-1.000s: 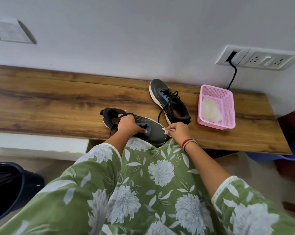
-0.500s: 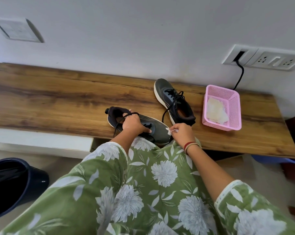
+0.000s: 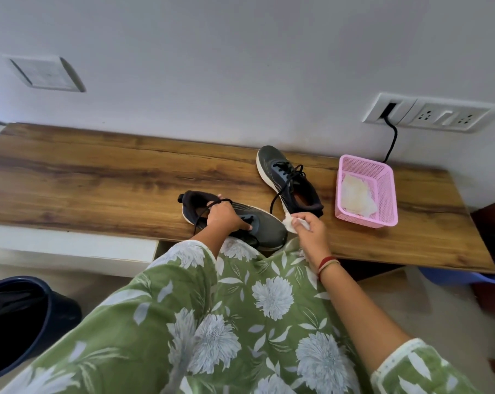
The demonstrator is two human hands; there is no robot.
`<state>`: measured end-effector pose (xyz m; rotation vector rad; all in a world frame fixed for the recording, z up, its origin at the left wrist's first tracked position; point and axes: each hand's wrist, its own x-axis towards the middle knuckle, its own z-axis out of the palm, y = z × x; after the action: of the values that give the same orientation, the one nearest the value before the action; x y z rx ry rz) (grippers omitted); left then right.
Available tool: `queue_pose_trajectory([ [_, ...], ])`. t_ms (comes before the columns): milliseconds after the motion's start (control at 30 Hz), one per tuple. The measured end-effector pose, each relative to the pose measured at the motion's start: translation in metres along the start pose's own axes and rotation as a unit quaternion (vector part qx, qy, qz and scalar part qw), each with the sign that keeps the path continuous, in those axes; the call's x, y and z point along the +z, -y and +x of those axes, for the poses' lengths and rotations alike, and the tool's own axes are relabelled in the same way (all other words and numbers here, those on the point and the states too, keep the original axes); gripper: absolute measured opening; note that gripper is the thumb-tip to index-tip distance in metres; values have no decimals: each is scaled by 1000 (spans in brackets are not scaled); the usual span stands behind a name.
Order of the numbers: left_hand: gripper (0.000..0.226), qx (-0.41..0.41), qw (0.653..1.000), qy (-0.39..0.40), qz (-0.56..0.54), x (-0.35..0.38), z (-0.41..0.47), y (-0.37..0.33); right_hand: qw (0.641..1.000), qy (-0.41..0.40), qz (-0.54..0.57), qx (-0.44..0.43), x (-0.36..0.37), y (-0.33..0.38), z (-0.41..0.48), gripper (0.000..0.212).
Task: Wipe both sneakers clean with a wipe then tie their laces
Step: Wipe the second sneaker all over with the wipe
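While left hand grips dark grey sneaker, right hand pinches white wipe, apparently at toe; wiping step, next: rub.

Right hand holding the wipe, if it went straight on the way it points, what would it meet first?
Probably the toe of the near sneaker: the right hand pinches the wipe, aimed left at it, with the wipe right beside the toe. Whether they touch is unclear.
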<state>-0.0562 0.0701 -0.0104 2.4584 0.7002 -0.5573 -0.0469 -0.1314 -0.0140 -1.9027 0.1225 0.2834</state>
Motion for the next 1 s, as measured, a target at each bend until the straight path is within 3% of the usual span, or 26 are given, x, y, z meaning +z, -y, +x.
queue_pose_trajectory([
  [133, 58, 23, 999, 6, -31, -8, -5, 0, 981, -16, 186, 46, 2, -2, -19, 14],
  [267, 25, 26, 987, -8, -156, -20, -6, 10, 986, 10, 168, 14, 5, -3, -29, 15],
  [433, 21, -22, 896, -7, -444, -39, -20, 28, 987, 29, 158, -20, 9, -3, -43, 15],
  [500, 15, -37, 861, 10, -508, -39, -29, 30, 988, 36, 148, -34, 9, -3, -49, 13],
  [667, 9, -57, 810, 3, -584, -37, -51, 45, 987, 52, 138, -66, 16, 1, -60, 13],
  [733, 5, -72, 833, -6, -549, -42, -60, 54, 986, 64, 137, -74, 20, 1, -63, 13],
  [833, 18, -72, 892, -56, -443, -52, -65, 71, 985, 82, 125, -87, 26, 0, -65, 11],
  [933, 26, -20, 947, -185, -261, -62, -64, 80, 984, 89, 124, -90, 29, 0, -66, 10],
  [1000, 20, 38, 961, -213, -173, -62, -63, 75, 983, 84, 139, -82, 28, 0, -65, 11],
])
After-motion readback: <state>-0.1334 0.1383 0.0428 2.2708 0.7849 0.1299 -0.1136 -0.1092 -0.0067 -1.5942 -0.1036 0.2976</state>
